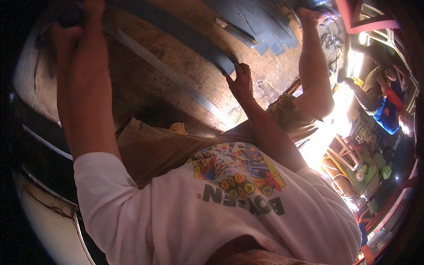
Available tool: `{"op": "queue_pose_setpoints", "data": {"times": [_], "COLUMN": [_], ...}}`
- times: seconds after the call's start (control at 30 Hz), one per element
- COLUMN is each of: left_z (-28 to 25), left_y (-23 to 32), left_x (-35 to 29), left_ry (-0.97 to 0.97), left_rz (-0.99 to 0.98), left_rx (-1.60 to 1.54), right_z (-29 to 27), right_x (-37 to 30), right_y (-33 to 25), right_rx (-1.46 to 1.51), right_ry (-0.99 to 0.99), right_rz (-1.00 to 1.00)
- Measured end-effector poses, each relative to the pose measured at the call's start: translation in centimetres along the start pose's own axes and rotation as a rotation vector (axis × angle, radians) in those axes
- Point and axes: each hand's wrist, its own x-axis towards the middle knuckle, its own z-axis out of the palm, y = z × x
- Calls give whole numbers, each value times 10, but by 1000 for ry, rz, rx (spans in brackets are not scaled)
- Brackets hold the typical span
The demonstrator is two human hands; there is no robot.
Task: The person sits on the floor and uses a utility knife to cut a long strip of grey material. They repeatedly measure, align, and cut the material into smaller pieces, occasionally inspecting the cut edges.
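A long, flat dark grey strip (190,37) lies on a worn brown wooden board (176,66). My right hand (242,83) is at its near end, thumb at one corner and fingers at the other, gripping it across the width. Far up and to the left reaches my left arm. Its hand (94,6) is in shadow near the upper edge, by the strip's far part, and its fingers cannot be made out. A narrower pale grey strip (172,79) runs along the board on the near side of the dark one.
Several dark grey pieces (260,26) lie overlapping at the far side. My bare right leg (313,66) bounds the board on the right. Cables (331,39) lie beyond my foot. Farther right are a red frame (353,20), bright light, and another person in blue (388,115).
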Motion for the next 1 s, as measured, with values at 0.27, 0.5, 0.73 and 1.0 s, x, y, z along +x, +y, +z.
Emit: {"op": "queue_pose_setpoints", "data": {"times": [0.27,0.5,0.73,1.0], "left_z": [23,16,-19,-21], "left_y": [-149,-27,-11,-29], "left_x": [97,23,-6,8], "left_ry": [161,-9,11,26], "left_rz": [394,300,-3,12], "left_rx": [565,499,44,-11], "right_z": [8,-3,6,3], "right_x": [11,1,2,4], "right_y": [-10,3,4,-3], "right_rx": [81,52,47,69], "right_ry": [-34,-7,85,50], "right_rz": [-89,53,-44,-35]}}
